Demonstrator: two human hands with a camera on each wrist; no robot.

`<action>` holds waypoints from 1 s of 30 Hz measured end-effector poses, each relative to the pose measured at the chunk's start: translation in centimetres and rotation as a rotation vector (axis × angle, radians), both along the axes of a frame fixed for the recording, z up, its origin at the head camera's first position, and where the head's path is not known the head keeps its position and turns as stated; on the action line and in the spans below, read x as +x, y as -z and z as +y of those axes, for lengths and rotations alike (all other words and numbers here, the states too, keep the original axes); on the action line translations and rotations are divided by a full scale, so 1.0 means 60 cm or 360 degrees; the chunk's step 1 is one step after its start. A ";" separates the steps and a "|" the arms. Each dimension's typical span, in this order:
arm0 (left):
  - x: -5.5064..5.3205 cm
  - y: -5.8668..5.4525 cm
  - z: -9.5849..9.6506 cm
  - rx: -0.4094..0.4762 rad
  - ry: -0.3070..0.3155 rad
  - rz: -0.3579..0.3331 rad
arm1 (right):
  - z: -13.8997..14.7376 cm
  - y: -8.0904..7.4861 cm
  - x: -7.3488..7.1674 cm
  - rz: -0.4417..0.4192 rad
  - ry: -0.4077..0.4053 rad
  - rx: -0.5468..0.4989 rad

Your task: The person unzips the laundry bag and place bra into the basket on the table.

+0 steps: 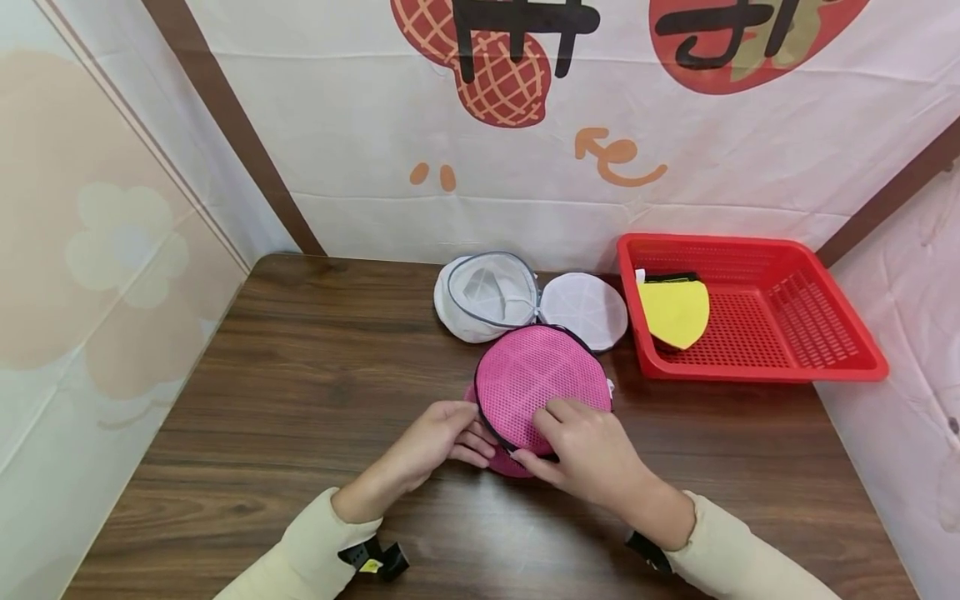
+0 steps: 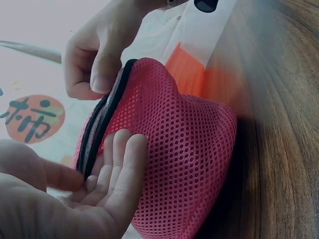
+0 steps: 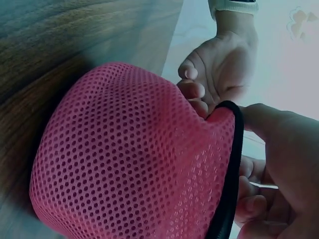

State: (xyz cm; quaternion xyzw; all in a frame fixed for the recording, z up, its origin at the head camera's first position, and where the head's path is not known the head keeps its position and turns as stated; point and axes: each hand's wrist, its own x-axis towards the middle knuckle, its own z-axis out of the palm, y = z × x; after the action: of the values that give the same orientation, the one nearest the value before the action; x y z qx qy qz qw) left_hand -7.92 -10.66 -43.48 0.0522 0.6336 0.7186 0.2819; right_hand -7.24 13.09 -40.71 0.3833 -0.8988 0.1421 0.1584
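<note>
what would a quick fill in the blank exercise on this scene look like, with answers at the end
1. The left hand and the right hand touch a ____ mesh bag.
2. Its round top is edged in ____.
3. In the head view, an open white bag is to the ____ of the red basket.
4. A yellow item lies ____ the red basket.

Missing words: pink; black; left; inside

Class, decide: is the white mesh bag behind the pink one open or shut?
Open. The white mesh bag shows its inside through its mouth; its round lid lies off to one side.
</note>
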 end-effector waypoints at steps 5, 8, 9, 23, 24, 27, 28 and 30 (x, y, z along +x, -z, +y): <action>0.001 -0.002 0.002 -0.0016 -0.0002 0.0013 | -0.003 0.004 0.002 0.0045 0.0011 0.0009; 0.001 -0.002 0.003 -0.0004 -0.0008 0.0010 | -0.004 0.004 0.003 0.0049 0.0030 0.0019; 0.000 -0.001 0.003 0.0001 -0.0007 0.0006 | -0.004 0.004 0.003 0.0044 0.0036 0.0024; -0.003 0.004 0.006 0.0074 0.0022 0.0002 | -0.005 0.007 0.003 0.0108 -0.0020 0.0074; -0.004 0.005 0.007 0.0078 0.0018 0.0005 | -0.005 0.008 0.004 0.0113 -0.0030 0.0073; -0.005 0.006 0.008 0.0066 -0.0001 0.0016 | -0.006 0.009 0.004 0.0120 -0.0048 0.0066; -0.005 0.005 0.008 0.0064 -0.0009 0.0023 | -0.006 0.009 0.004 0.0123 -0.0053 0.0062; -0.005 0.005 0.009 0.0061 -0.0026 0.0047 | -0.007 0.010 0.003 0.0139 -0.0066 0.0056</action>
State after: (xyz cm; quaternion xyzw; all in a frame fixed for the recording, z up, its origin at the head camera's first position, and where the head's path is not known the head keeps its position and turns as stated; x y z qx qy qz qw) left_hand -8.20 -10.14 -43.77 0.0629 0.6242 0.7320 0.2656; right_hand -7.06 12.70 -41.30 0.4103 -0.8852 0.1127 0.1879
